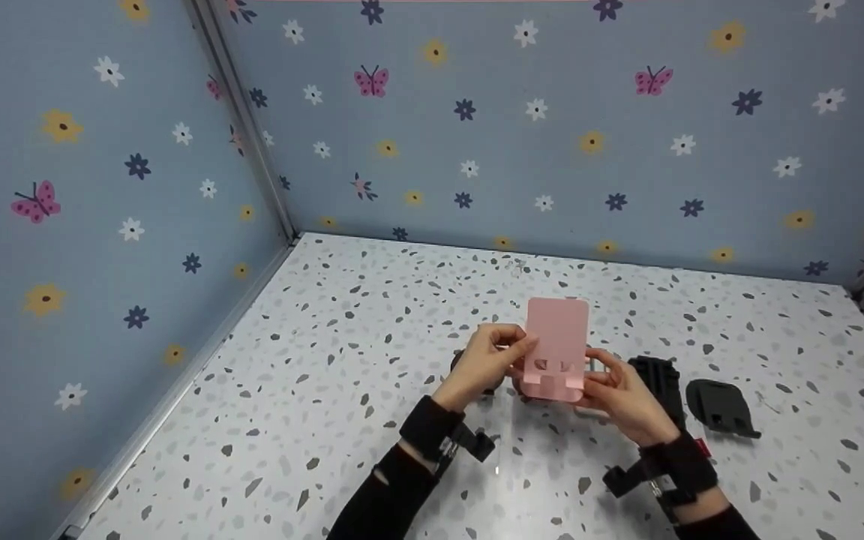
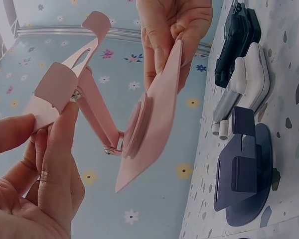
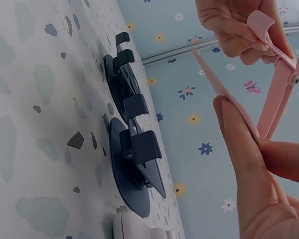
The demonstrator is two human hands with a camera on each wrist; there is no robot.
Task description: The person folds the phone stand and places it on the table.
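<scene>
A pink folding phone stand is held up above the table between both hands, its hinged arm unfolded. My left hand pinches the hooked cradle end, where two curved lips show in the left wrist view. My right hand grips the edge of the flat base plate between thumb and fingers. From the right wrist, the base plate appears nearly edge-on, and the left hand is at the top. In the head view the stand partly covers the fingers.
A navy phone stand, a folded white one and a black one are on the speckled table. Another black stand is beside the navy one. Farther right lies a dark grey stand. Flowered panels enclose the table.
</scene>
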